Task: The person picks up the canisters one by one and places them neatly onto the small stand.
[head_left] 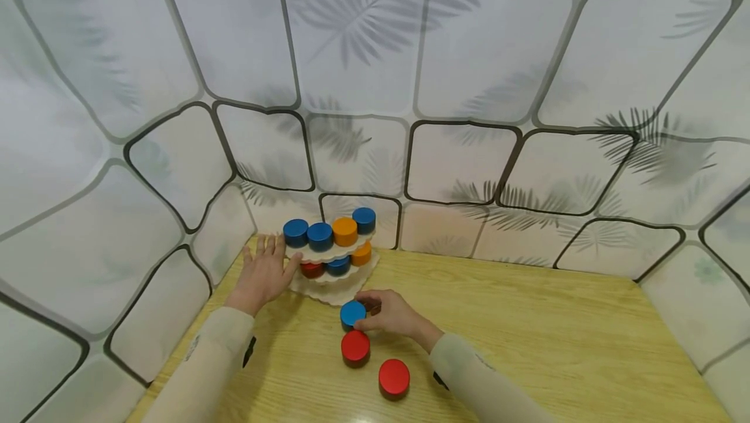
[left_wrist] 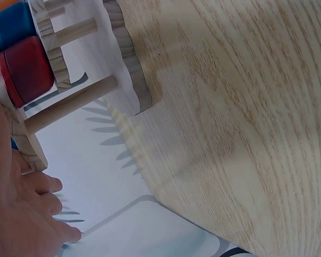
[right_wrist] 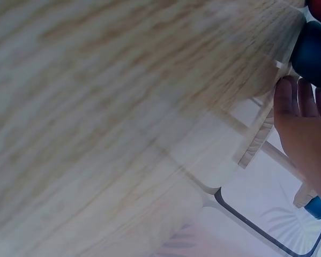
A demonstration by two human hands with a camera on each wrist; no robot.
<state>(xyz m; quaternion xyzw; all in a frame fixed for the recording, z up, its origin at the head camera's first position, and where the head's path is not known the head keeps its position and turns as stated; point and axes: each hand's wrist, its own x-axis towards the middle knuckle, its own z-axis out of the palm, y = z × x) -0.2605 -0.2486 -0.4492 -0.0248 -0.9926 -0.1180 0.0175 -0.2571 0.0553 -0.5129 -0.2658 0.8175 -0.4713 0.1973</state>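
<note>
A tiered wooden stand (head_left: 331, 293) with wavy edges carries blue, orange and red round blocks. My left hand (head_left: 263, 276) rests against the left side of its top tier, fingers extended and spread, thumb toward the front edge. In the left wrist view, the thumb side of that hand lies close by the tier's edge, near a red block (left_wrist: 27, 70). In front of the stand, my right hand (head_left: 394, 313) pinches a blue round block (head_left: 353, 313) between thumb and fingers. That block appears dark in the right wrist view, partly cut off by the frame.
Two red round blocks, one nearer (head_left: 394, 379) and one just before the blue block (head_left: 355, 347), sit on the wooden table (head_left: 527, 325). Patterned panels (head_left: 463, 163) stand behind the table and along its left and right sides.
</note>
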